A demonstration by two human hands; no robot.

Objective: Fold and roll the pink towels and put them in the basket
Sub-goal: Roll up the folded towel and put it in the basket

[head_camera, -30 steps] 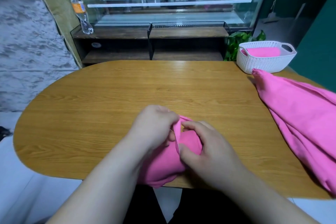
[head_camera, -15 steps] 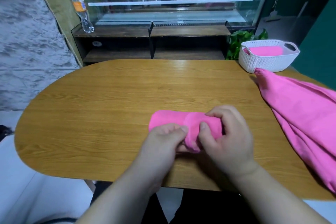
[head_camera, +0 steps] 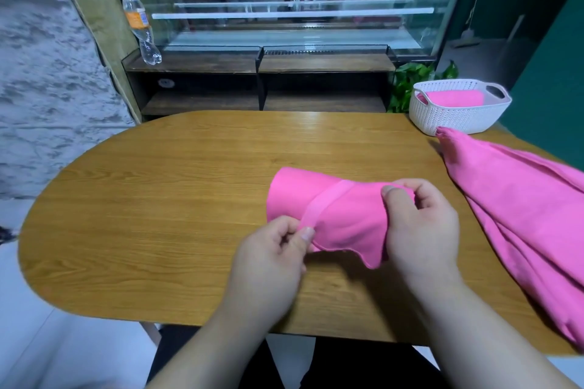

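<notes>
I read this as the tail of the rolling step: the rolled towel (head_camera: 331, 208) sits on the table (head_camera: 158, 199) near its front edge, between both hands, and is being secured. The left hand (head_camera: 271, 256) pinches the lower end of a paler pink band (head_camera: 328, 199) between thumb and forefinger. The right hand (head_camera: 420, 230) has its fingers curled round the roll's right end.

I can't tell whether that band is a sewn strap or just the hem. It crosses the roll on a diagonal.

The roll's long axis runs left to right, roughly along the table's near edge, its free end pointing left. A loose flap sags at the front.

Next I'd want that flap tucked and the band snug, then a carry to the basket (head_camera: 455, 118) at far right, where one pink roll (head_camera: 455, 98) already lies.
</notes>
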